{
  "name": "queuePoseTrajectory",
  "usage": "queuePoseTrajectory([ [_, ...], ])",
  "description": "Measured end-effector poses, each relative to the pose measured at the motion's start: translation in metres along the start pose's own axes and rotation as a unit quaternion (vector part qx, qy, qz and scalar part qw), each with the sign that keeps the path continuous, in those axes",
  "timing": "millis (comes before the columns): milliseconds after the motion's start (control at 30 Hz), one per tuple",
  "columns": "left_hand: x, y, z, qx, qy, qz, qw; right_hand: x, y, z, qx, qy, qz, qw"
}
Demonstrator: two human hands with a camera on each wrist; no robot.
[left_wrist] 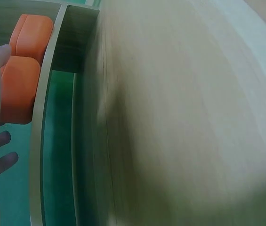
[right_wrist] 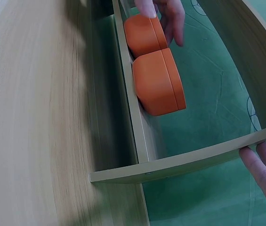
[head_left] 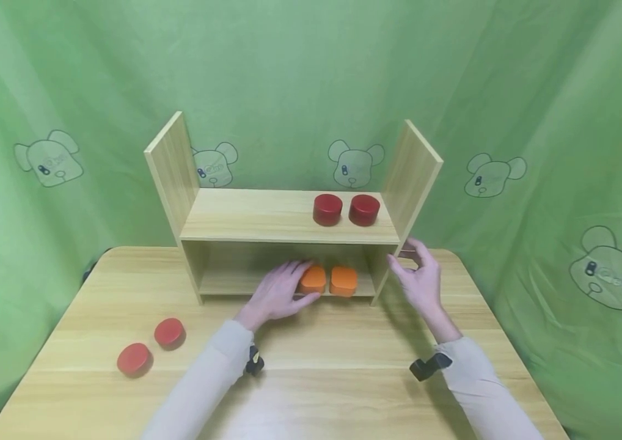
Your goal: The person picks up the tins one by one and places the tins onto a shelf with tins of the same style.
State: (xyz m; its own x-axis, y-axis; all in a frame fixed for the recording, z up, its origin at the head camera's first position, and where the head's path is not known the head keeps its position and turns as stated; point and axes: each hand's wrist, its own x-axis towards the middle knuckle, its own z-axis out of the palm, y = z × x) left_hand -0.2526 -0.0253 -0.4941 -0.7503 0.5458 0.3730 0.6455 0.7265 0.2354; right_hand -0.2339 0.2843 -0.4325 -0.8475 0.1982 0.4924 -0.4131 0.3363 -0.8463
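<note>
A two-tier wooden shelf [head_left: 250, 214] stands at the back of the table. Two orange rounded-square boxes sit side by side on its lower board. My left hand [head_left: 280, 290] holds the left orange box [head_left: 313, 279], with the thumb at its front and the fingers reaching behind. Close beside it is the right orange box [head_left: 343, 281], which no hand touches. At the shelf's right side, my right hand [head_left: 421, 278] grips the front edge of the side panel [right_wrist: 203, 155], its thumb on the edge and fingers against the outer face.
Two dark red round boxes stand on the upper board, one left [head_left: 327, 209] and one right [head_left: 364, 210]. Two more red round boxes [head_left: 169, 333] [head_left: 135, 359] lie on the table [head_left: 333, 391] at front left. A green curtain [head_left: 289, 79] surrounds the table.
</note>
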Motion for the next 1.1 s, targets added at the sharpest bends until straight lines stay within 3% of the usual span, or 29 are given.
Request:
queuePoseTrajectory([
  [333, -0.017, -0.008, -0.014, 0.017, 0.007, 0.023, 0.9996, 0.0, -0.001, 0.0, -0.003, -0.003, 0.003, 1.0],
  [900, -0.054, -0.019, -0.039, 0.029, -0.004, 0.009, 0.9995, 0.001, 0.002, 0.001, -0.002, 0.002, 0.013, 0.9999],
  [1100, -0.067, -0.02, -0.047, 0.032, 0.006, 0.011, 0.9994, 0.0, 0.001, 0.0, -0.001, -0.001, 0.003, 1.0],
])
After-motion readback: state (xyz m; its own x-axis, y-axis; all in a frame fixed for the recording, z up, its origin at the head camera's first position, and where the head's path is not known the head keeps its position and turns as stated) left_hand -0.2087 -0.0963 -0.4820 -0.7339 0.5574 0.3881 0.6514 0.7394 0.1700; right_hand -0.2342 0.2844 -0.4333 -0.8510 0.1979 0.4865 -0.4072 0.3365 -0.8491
